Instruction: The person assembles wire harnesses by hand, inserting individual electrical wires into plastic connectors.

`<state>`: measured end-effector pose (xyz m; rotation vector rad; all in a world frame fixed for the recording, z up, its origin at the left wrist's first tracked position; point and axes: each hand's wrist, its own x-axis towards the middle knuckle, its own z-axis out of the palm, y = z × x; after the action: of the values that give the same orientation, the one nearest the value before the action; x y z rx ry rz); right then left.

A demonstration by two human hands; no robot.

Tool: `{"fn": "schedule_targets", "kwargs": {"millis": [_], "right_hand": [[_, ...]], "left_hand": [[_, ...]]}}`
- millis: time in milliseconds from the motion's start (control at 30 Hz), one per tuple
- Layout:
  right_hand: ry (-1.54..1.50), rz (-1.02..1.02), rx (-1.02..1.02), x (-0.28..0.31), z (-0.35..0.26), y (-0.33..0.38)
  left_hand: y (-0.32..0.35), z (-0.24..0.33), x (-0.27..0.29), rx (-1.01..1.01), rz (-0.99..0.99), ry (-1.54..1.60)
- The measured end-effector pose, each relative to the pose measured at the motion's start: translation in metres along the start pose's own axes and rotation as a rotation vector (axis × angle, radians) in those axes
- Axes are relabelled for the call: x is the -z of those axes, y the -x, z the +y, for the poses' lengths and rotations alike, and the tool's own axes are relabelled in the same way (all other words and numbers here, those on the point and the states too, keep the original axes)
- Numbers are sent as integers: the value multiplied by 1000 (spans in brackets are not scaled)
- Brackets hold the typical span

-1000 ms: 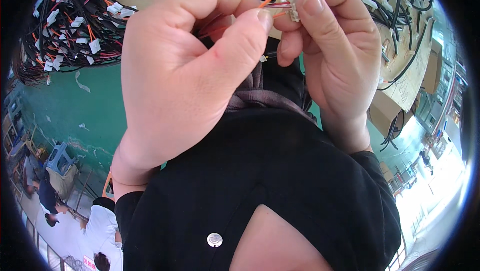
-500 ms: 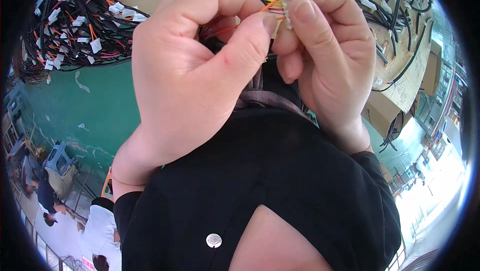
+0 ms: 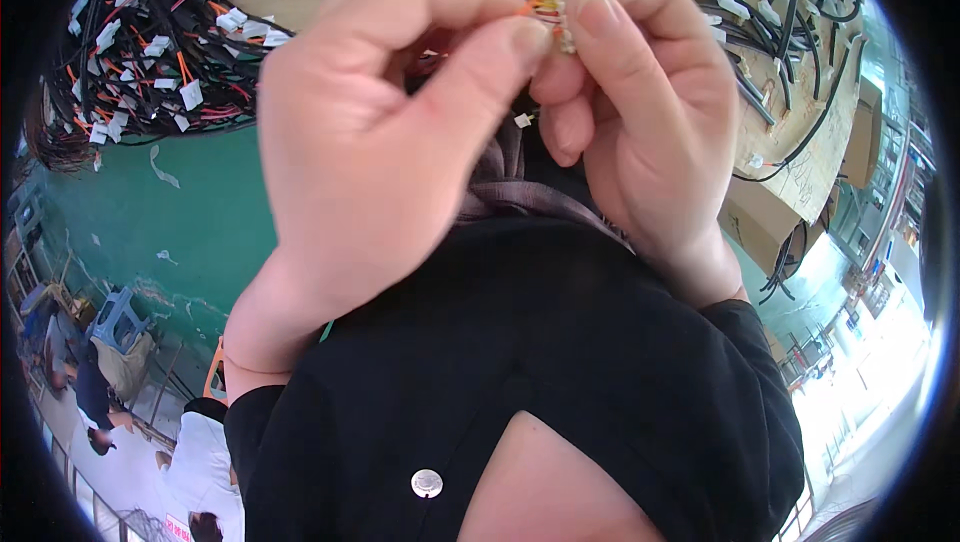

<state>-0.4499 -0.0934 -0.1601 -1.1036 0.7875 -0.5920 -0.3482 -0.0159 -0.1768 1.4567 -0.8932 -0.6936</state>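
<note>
Both my hands are raised close together at the top centre. A small white connector [image 3: 566, 22] is pinched between the thumb and fingers of my right hand [image 3: 660, 92]. Thin orange, yellow and red wires [image 3: 543, 7] run into its left side. My left hand [image 3: 370, 132] is closed, with thumb and forefinger gripping these wires just beside the connector. Other fingers of both hands are curled, and my left palm hides the rest of the wires. Below the hands dangles another small white connector [image 3: 524, 121].
A heap of black and red wire harnesses [image 3: 150, 52] with white tags lies at the left. More black cables [image 3: 790, 32] rest on the wooden table [image 3: 800, 157] at the right. A cardboard box [image 3: 765, 217] stands below its edge. People [image 3: 200, 452] are at the lower left.
Both hands have shifted slightly to the left, still holding the wires and connector. The small dangling white connector now shows below the fingers.
</note>
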Motion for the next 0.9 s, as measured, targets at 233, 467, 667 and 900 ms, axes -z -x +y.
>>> {"fn": "schedule_targets", "kwargs": {"millis": [233, 467, 667, 900], "right_hand": [[-65, -22, -104, 8, -5, -8], [-90, -22, -139, 8, -8, -6], [-52, -12, -126, 5, -10, -4], [-54, 3, -122, 2, -8, -2]], "left_hand": [[0, 8, 13, 44, -111, 23], [-3, 14, 7, -8, -154, -96], [-1, 15, 3, 98, -46, -31], [-1, 16, 1, 28, -52, -96]]}}
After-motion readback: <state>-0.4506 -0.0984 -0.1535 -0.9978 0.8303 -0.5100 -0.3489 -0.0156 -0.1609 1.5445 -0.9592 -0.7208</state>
